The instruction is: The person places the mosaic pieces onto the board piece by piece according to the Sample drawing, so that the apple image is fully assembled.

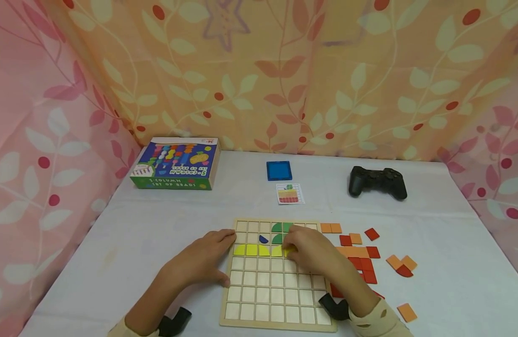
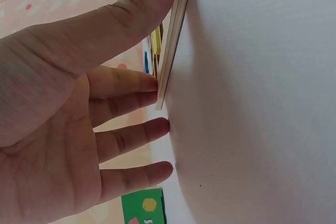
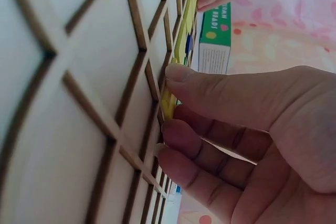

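Observation:
A wooden grid board (image 1: 256, 295) lies on the table. One of its rows carries yellow tiles (image 1: 251, 250), with green quarter-round tiles (image 1: 277, 227) and a small blue piece (image 1: 263, 239) above. My left hand (image 1: 200, 260) rests at the board's left edge, thumb and fingers extended along the rim; its palm (image 2: 47, 129) shows in the left wrist view. At the right end of the yellow row, my right hand (image 1: 311, 248) pinches a yellow tile (image 3: 168, 103) between thumb and fingertips, low over the grid. The fingers partly cover that tile.
Red and orange tiles (image 1: 368, 264) are scattered right of the board. Behind it lie a pattern card (image 1: 290, 194) and a blue square tray (image 1: 279, 171). A bead-set box (image 1: 174, 164) stands back left, a black game controller (image 1: 376, 181) back right. Patterned curtains enclose the table.

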Demonstrator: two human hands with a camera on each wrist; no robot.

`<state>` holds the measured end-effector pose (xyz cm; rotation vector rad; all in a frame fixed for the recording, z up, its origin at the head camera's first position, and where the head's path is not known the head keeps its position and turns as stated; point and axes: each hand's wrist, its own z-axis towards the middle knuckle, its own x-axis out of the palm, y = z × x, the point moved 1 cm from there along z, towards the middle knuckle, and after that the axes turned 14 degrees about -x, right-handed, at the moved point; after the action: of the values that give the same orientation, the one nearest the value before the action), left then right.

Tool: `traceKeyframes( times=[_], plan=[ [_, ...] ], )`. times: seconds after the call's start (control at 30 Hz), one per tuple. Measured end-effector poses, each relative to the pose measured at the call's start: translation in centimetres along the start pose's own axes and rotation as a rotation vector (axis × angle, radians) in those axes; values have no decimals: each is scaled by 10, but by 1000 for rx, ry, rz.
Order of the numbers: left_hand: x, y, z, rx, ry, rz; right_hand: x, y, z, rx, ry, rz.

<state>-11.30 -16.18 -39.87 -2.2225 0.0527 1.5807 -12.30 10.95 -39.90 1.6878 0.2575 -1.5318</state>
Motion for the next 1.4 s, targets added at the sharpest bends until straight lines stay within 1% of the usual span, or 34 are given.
traceKeyframes(
  times=[0.17, 0.27, 0.37, 0.47, 0.6, 0.7, 0.83, 1.03, 1.1, 1.2, 1.3, 1.4],
  plan=[
    [1, 1, -1, 4, -2, -5, 1, 2, -5, -45, 12, -50],
    [1, 1, 0, -3, 1, -2, -1, 1, -10, -53, 8, -51],
    [0, 0, 0, -9, -1, 5, -5, -3, -13, -13, -11, -19],
    [-1, 0, -1, -13, -2, 6, -8, -9, -12, 37, -36, 14],
    [-1, 1, -1, -16, 3, 1, -8, -16, -3, 50, -55, 22],
    [0, 1, -1, -15, 7, -5, -7, -19, 5, 61, -53, 16],
    [0, 2, -1, -8, 4, -9, -4, -20, 15, 119, -37, 33],
    [0, 2, -1, -6, 3, -3, -6, -20, 20, 155, -22, 58],
    [0, 1, 0, -6, 5, 0, -8, -19, 20, 156, -23, 84],
    [0, 1, 0, -5, 7, 5, -9, -18, 21, 140, -16, 144],
    [-1, 0, 0, -5, 7, 7, -8, -19, 23, 86, -1, 200],
    [-1, 0, 0, -4, 4, 10, -6, -18, 25, 22, 20, 193]
  ],
)
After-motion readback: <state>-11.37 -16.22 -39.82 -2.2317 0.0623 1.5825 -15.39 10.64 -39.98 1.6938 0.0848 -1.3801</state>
